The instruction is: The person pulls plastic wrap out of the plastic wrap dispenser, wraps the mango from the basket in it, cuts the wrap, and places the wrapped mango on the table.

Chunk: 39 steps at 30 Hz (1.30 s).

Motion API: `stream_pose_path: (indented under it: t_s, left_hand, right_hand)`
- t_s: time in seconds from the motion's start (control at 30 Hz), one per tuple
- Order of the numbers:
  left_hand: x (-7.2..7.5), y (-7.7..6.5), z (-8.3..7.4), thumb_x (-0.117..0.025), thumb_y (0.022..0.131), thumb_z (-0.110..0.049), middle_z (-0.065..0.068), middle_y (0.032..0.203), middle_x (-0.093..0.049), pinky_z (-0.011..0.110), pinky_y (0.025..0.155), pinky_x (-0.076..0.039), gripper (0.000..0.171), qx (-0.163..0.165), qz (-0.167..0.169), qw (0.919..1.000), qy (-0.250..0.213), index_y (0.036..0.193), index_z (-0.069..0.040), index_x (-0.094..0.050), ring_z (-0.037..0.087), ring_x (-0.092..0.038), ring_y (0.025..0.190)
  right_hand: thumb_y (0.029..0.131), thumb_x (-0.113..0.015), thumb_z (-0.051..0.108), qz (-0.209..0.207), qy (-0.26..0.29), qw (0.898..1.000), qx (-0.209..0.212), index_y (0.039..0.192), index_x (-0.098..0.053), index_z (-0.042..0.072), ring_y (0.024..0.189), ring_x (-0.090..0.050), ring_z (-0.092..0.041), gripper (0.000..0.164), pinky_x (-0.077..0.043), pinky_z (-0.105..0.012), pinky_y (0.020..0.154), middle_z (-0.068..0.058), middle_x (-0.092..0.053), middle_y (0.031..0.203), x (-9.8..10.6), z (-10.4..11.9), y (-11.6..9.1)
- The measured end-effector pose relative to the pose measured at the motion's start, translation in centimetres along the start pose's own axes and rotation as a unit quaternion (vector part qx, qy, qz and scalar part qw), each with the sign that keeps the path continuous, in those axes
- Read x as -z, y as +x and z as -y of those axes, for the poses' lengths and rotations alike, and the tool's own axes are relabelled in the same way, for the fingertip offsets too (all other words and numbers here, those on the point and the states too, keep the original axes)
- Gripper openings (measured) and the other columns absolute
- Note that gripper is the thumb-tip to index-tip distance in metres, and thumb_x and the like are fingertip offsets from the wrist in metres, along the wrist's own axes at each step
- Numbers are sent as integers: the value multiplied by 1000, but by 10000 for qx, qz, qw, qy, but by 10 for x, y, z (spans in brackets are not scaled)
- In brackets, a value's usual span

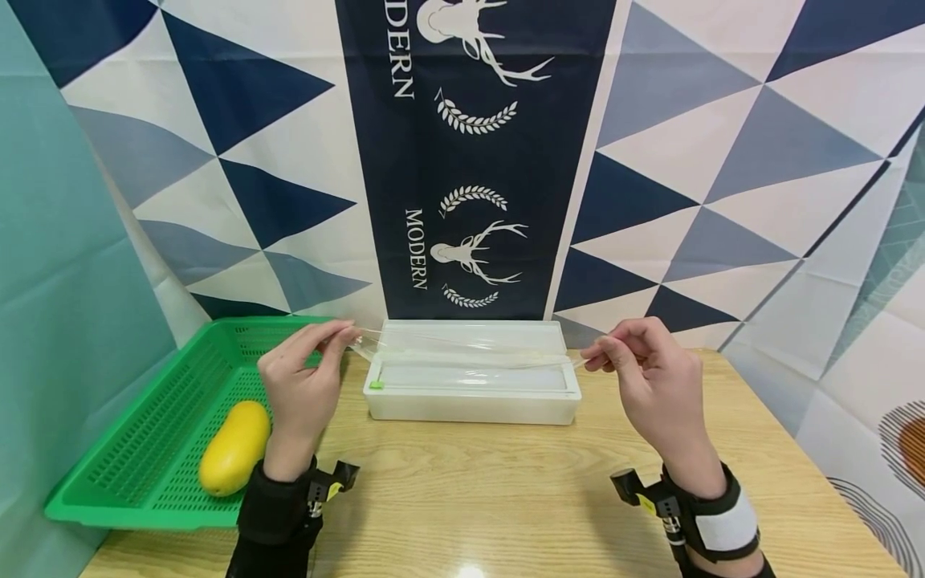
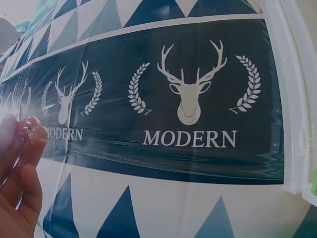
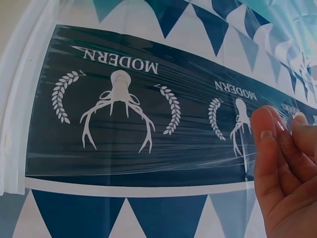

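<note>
Clear plastic film (image 1: pixel 473 361) is stretched across a white box (image 1: pixel 473 408) mid-frame, left hand (image 1: pixel 303 381) and right hand (image 1: pixel 656 384) each pinching an end, the left one kinda blocking a green basket (image 1: pixel 130 516) with yellow fruit (image 1: pixel 233 449) lower left, woodgrain table (image 1: pixel 462 482) below, patterned cloth (image 1: pixel 289 136) behind.

Only one word legible to us: MODERN, white serif caps printed on the navy stripe (image 1: pixel 477 160) of the patterned backdrop (image 1: pixel 694 104). In the head view we get the lower MODERN (image 1: pixel 416 249) whole, sideways, reading top to bottom; the upper copy (image 1: pixel 401 56) is cut by the frame, leaving DERN. Left wrist view: large copy (image 2: pixel 190 139) upright, smaller copy (image 2: pixel 66 134) with its M partly covered. Right wrist view: two copies upside down, near copy (image 3: pixel 121 62) clear, far copy (image 3: pixel 236 90) smaller. Emblem with the word: white stag head (image 1: pixel 450 253) between laurel sprigs (image 1: pixel 470 301).
</note>
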<state>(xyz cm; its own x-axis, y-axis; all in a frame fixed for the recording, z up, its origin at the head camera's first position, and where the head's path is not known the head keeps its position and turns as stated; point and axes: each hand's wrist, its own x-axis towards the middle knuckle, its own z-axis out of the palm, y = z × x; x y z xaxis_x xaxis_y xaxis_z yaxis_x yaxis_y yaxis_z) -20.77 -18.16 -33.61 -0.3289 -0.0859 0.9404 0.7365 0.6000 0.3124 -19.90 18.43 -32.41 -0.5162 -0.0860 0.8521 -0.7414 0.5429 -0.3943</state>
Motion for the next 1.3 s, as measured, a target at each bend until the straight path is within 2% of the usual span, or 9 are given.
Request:
stream_pose_path:
  t_s: [0.23, 0.6, 0.83, 1.1, 1.3]
  left_hand:
    - [2, -1, -2, -73, 87, 2, 7, 92, -74, 21, 75, -48, 18, -25, 43, 10000, 36, 104, -4, -77, 13, -62, 79]
    - [5, 3, -8, -74, 83, 7, 7, 88, -75, 18, 71, -47, 19, -26, 12, 10000, -47, 100, -3, -78, 12, -62, 74]
    - [7, 4, -7, -75, 82, 8, 8, 87, -74, 17, 71, -47, 21, -130, 32, 9999, -91, 99, -2, -77, 13, -62, 72]
    - [15, 4, -5, -75, 80, 10, 7, 89, -75, 18, 72, -47, 24, -181, 201, 9996, -117, 100, -3, -78, 11, -62, 75]
    - [22, 3, -8, -74, 83, 7, 6, 91, -74, 19, 74, -46, 22, -414, 482, 9978, -212, 102, -4, -77, 9, -61, 79]
  right_hand:
    - [78, -68, -25, -37, 86, 9999, 54, 95, -58, -7, 65, -65, -2, 27, -51, -12, 65, -12, -72, 76, 1, 2, 0]
    - [84, -67, -19, 8, 98, 9999, -24, 95, -57, -9, 67, -65, 1, 18, -52, -13, 67, -11, -73, 78, 6, 9, 2]
    - [83, -66, -21, -31, 175, 9998, -70, 94, -56, -10, 67, -65, 1, 18, -52, -13, 67, -12, -72, 77, 5, 10, 0]
    - [88, -67, -10, -111, 234, 9992, 296, 94, -57, -9, 70, -66, -1, 12, -51, -13, 71, -12, -74, 81, 4, 9, -4]
    - [90, -67, -5, -130, 217, 9985, 480, 93, -57, -10, 70, -66, -1, 12, -50, -11, 71, -15, -73, 80, 8, 9, -4]
